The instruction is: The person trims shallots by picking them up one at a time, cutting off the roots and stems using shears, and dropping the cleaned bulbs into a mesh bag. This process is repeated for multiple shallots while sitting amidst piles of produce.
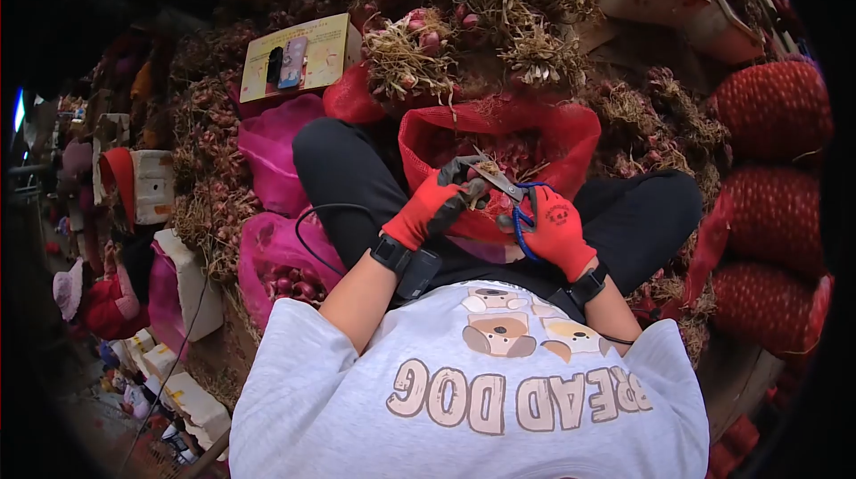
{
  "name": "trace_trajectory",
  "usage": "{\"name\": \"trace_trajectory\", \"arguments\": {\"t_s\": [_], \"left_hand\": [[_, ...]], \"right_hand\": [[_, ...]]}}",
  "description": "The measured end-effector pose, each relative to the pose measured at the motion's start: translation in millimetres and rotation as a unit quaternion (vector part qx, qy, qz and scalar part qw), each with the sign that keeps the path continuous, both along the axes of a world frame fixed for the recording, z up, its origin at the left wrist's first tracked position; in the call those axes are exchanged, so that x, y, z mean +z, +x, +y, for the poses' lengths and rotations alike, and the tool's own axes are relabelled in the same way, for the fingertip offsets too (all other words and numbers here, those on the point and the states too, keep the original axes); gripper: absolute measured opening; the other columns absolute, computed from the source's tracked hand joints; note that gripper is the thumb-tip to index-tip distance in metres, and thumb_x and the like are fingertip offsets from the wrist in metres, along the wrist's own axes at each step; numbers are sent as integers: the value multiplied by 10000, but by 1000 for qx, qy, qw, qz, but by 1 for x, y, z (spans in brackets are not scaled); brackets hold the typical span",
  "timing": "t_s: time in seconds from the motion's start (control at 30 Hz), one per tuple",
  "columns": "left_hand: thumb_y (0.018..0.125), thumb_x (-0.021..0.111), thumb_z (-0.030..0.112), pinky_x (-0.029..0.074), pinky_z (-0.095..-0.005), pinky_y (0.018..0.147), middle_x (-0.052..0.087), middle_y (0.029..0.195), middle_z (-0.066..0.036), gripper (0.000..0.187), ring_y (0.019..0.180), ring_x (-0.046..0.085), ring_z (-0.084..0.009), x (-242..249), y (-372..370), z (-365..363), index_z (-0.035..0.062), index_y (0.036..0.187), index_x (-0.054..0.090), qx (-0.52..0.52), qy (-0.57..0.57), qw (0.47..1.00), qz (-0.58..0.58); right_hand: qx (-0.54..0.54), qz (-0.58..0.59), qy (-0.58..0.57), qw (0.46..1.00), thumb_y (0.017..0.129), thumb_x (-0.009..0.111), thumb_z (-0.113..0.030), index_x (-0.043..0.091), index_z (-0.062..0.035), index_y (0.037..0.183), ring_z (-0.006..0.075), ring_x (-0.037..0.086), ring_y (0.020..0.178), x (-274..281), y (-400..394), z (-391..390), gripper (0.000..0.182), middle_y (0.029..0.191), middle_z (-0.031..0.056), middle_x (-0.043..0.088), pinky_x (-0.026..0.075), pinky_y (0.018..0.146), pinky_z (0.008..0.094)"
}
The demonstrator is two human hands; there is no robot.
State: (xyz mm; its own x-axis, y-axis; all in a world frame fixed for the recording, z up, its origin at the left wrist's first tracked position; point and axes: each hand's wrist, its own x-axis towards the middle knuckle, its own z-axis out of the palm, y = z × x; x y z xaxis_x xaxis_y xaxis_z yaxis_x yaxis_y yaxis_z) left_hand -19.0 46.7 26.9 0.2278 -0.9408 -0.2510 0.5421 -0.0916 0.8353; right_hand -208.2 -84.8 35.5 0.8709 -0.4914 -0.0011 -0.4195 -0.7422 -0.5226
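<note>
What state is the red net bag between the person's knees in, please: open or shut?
Open: the red net bag has its mouth spread wide, and onions show inside.

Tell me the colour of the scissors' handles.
The scissors' handles are blue, as the head view shows.

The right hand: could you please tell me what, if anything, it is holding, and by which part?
The right hand holds the scissors by their blue handles.

Gloved hands over a red mesh bag, scissors in the right — bunched onions beyond
</note>
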Motion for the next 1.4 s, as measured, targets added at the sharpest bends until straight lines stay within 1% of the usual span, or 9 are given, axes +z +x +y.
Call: {"name": "trace_trajectory", "arguments": {"t_s": [0.13, 0.3, 0.4, 0.53, 0.7, 1.0, 1.2, 1.3, 1.4], "left_hand": [[940, 531, 102, 459, -269, 769, 503, 911, -6, 344, 772, 490, -99, -12, 2, 5, 51, 1268, 437, 3, -50, 999, 6], [924, 550, 60, 454, -250, 735, 523, 937, -8, 335, 779, 511, -96, -14, -1, 1, 42, 1245, 456, 13, 28, 999, 26], [918, 554, 44, 449, -237, 722, 539, 960, -11, 336, 798, 523, -89, -13, -5, -2, 43, 1241, 463, 41, 77, 996, 5], [911, 567, 51, 443, -227, 725, 554, 999, -18, 348, 825, 525, -78, -13, -6, -4, 34, 1244, 469, 52, 75, 996, 2], [908, 576, 67, 439, -226, 742, 551, 976, -10, 355, 822, 516, -76, -18, -3, -5, 20, 1244, 471, 24, -18, 998, 59], [930, 544, 70, 442, -256, 749, 536, 935, -14, 335, 810, 511, -97, -4, -4, -2, 31, 1249, 449, 4, 69, 997, 16], [939, 547, 97, 439, -236, 773, 554, 980, -29, 387, 868, 531, -106, -13, 0, -2, 38, 1294, 403, 26, 11, 999, -33], [929, 560, 88, 441, -229, 808, 562, 1027, -40, 435, 909, 535, -100, -5, 2, -1, 42, 1325, 384, 42, -12, 998, -51], [920, 556, 67, 435, -212, 782, 568, 1060, -27, 428, 865, 514, -71, 2, 2, 0, 50, 1323, 412, 43, -24, 999, -18]], "right_hand": [[5, 99, 43, 994, 789, 645, -436, 544, -77, 960, 338, 613, 835, 0, 5, -2, 410, 890, 141, 632, 473, 727, 416], [-4, 149, 116, 982, 806, 630, -432, 569, -82, 925, 315, 632, 806, 4, 5, -7, 375, 886, 130, 648, 481, 679, 409], [-44, 145, 92, 984, 806, 635, -423, 591, -89, 927, 302, 640, 793, 8, -1, -5, 357, 882, 124, 656, 485, 662, 402], [-44, 41, 64, 996, 802, 636, -416, 589, -96, 997, 313, 631, 800, 9, -15, -7, 379, 895, 125, 642, 489, 675, 403], [-24, 41, 19, 999, 784, 645, -438, 571, -95, 1018, 318, 623, 804, 17, -16, -8, 422, 919, 129, 621, 488, 670, 406], [-4, 101, 3, 995, 778, 656, -487, 580, -100, 852, 306, 623, 683, 4, -15, -10, 401, 742, 112, 634, 479, 618, 404], [-87, 18, 229, 969, 784, 677, -470, 624, -94, 858, 325, 625, 703, 29, -9, -6, 387, 748, 138, 632, 471, 605, 401], [-81, -70, 167, 980, 779, 690, -466, 637, -81, 873, 331, 621, 711, 24, -14, -2, 399, 753, 141, 630, 470, 603, 399], [-49, -24, 148, 988, 774, 691, -470, 633, -78, 879, 328, 621, 712, 35, -20, 1, 410, 767, 134, 634, 470, 601, 397]]}}
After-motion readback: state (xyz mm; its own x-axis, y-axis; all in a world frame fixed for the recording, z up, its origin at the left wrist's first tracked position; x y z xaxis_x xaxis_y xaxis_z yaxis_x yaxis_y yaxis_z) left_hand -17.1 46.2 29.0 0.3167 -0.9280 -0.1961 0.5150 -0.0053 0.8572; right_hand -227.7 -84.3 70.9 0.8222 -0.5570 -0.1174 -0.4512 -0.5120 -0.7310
